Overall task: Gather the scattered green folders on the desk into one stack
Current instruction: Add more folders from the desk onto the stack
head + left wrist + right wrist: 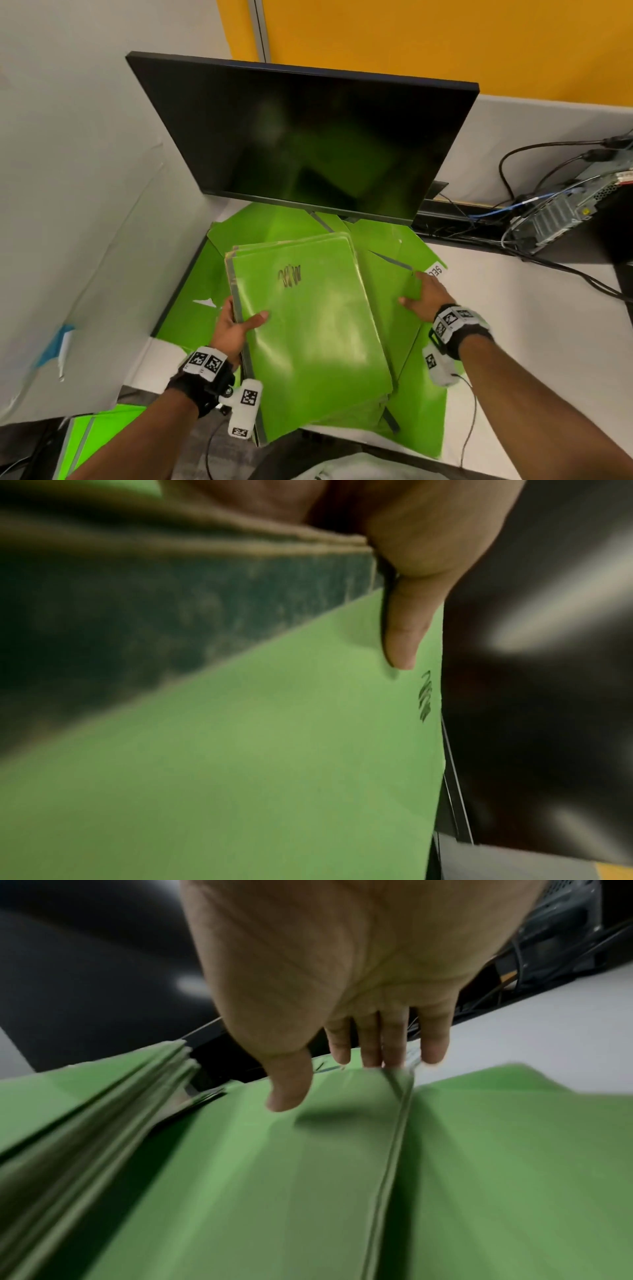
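Observation:
A stack of green folders (308, 325) is tilted above the desk, its top cover marked with a dark scribble (289, 275). My left hand (239, 325) grips the stack's left spine edge, thumb (404, 631) pressed on the top folder (240, 777) and the fingers hidden beneath. To the right, another green folder (387, 284) lies partly under the stack. My right hand (416, 291) reaches over it with straight fingers (371, 1047) touching its far edge; the thumb hovers just above the cover. The stack's layered edges (103, 1110) show at the left of the right wrist view.
A dark monitor (308, 137) stands right behind the folders. Green sheets (191, 291) cover the desk under them. A computer case (561, 205) with cables sits at back right on the white desk (531, 325). A grey partition (85, 205) walls the left. More green folders (96, 435) lie at lower left.

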